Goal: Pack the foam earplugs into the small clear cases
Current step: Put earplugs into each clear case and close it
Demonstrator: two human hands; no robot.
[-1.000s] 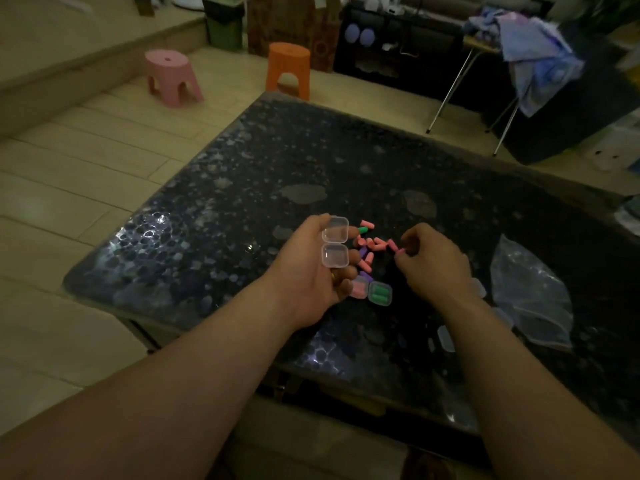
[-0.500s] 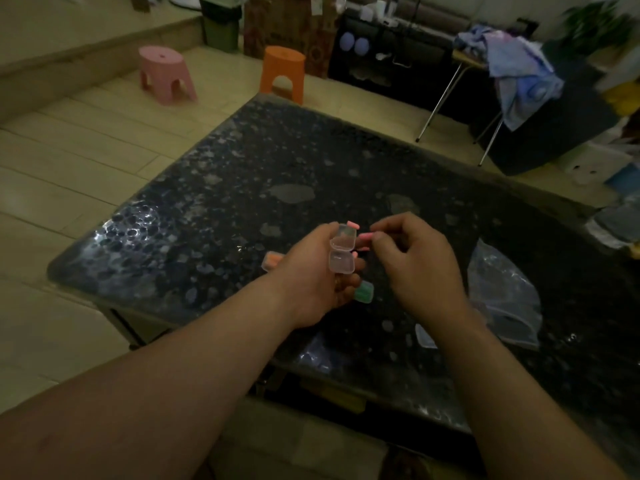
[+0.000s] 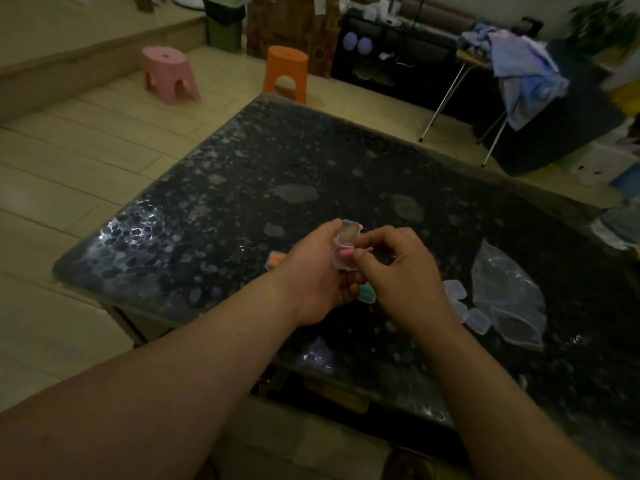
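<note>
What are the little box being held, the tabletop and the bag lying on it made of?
The little box, gripped by the left hand, looks like clear hard plastic: a pink earplug shows through its glossy walls. The tabletop seems glossy dark stone or glass over pebbles; the speckles and reflections leave that open. The bag looks like thin clear plastic film, creased and shiny.

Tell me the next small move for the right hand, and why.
Probably push the pink earplug fully into the clear case's lower half, then let go. The left hand holds the case with its lid hinged open, and the right hand pinches the earplug right at that half's rim, apparently not yet seated.
</note>
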